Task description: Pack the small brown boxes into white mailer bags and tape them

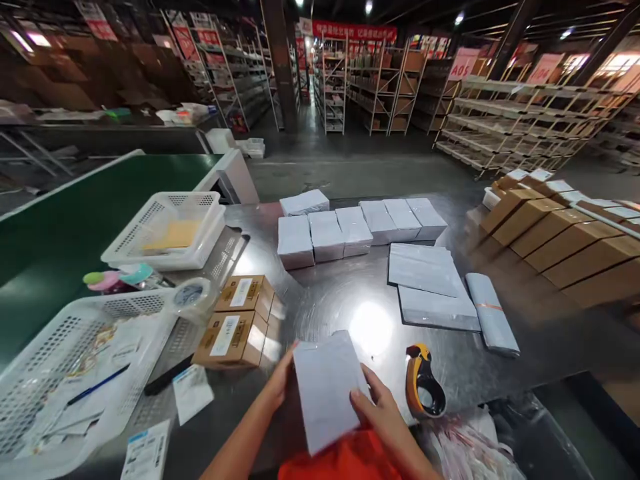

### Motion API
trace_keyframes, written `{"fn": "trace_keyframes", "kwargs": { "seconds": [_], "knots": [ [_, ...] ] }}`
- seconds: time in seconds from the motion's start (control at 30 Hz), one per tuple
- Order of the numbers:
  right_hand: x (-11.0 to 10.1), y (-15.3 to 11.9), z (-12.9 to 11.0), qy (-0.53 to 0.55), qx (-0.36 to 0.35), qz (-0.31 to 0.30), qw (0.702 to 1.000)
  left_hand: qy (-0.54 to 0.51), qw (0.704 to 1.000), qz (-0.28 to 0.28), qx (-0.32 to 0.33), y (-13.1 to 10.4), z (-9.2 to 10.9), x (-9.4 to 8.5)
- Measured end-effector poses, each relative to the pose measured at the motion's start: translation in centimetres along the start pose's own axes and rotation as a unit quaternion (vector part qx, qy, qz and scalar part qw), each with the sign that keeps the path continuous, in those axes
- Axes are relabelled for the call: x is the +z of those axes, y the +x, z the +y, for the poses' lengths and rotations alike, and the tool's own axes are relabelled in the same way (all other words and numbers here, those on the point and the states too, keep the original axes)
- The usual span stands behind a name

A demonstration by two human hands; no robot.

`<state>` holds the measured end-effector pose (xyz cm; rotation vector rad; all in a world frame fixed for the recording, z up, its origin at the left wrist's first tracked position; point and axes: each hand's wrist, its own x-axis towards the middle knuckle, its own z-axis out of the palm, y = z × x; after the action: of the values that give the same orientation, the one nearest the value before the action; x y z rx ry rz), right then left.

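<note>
A white, flat-faced packet or stack of sheets (327, 390) is held between both hands above the near edge of the metal table. My left hand (281, 379) closes on its left edge. On the right side, my right hand (377, 400) grips it, thumb on the top face. Beyond it stand several white stacks (295, 237) in a row. A yellow and black tape dispenser (425, 383) lies to the right of my right hand. Two small brown boxes (243, 320) with white labels stand left of my left hand.
White baskets (165, 227) stand at left beside a green conveyor (100, 200). Flat grey-white bags (435, 287) and a banded roll (493, 313) lie at right. Brown cartons (565, 233) line the far right. A black marker (167, 375) and printed labels (193, 393) lie near left.
</note>
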<state>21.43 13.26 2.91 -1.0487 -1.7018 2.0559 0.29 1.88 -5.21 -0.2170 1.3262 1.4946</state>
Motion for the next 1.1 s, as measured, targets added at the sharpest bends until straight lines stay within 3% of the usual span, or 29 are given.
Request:
{"fn": "trace_keyframes", "kwargs": {
  "seconds": [0.13, 0.27, 0.43, 0.57, 0.73, 0.8, 0.9, 0.93, 1.0, 1.1],
  "knots": [
    [1.5, 0.6, 1.4, 0.007, 0.039, -0.037, 0.999, -0.044, 0.997, 0.016, 0.061, -1.5, 0.9, -0.1],
    [1.3, 0.8, 2.4, -0.015, 0.050, -0.081, 0.995, 0.089, 0.984, 0.021, 0.151, -4.1, 2.2, 0.1],
    [1.2, 1.0, 3.2, -0.035, 0.039, -0.094, 0.994, 0.323, 0.908, 0.113, 0.243, -5.6, 2.5, 1.4],
    [1.5, 0.8, 3.6, -0.073, 0.000, -0.112, 0.991, 0.388, 0.877, 0.109, 0.261, -5.3, 2.7, 1.7],
    [2.2, 0.5, 2.7, -0.148, -0.075, -0.158, 0.973, 0.432, 0.860, 0.083, 0.259, -4.4, 4.8, -1.1],
    [2.9, 0.5, 1.8, -0.157, -0.106, -0.249, 0.950, 0.460, 0.847, 0.094, 0.249, -4.3, 6.3, -3.2],
    [4.2, 1.0, 1.1, -0.156, -0.121, -0.361, 0.912, 0.513, 0.804, 0.164, 0.252, -4.9, 8.3, -5.7],
    [4.6, 1.3, 1.3, -0.155, -0.125, -0.359, 0.912, 0.526, 0.788, 0.184, 0.262, -5.2, 8.6, -6.2],
    [5.0, 2.2, 2.2, -0.171, -0.127, -0.297, 0.931, 0.552, 0.759, 0.197, 0.283, -5.7, 9.1, -6.5],
    [4.7, 4.0, 4.6, -0.215, -0.108, -0.209, 0.948, 0.571, 0.757, 0.189, 0.254, -5.9, 9.4, -6.3]
  ]
}}
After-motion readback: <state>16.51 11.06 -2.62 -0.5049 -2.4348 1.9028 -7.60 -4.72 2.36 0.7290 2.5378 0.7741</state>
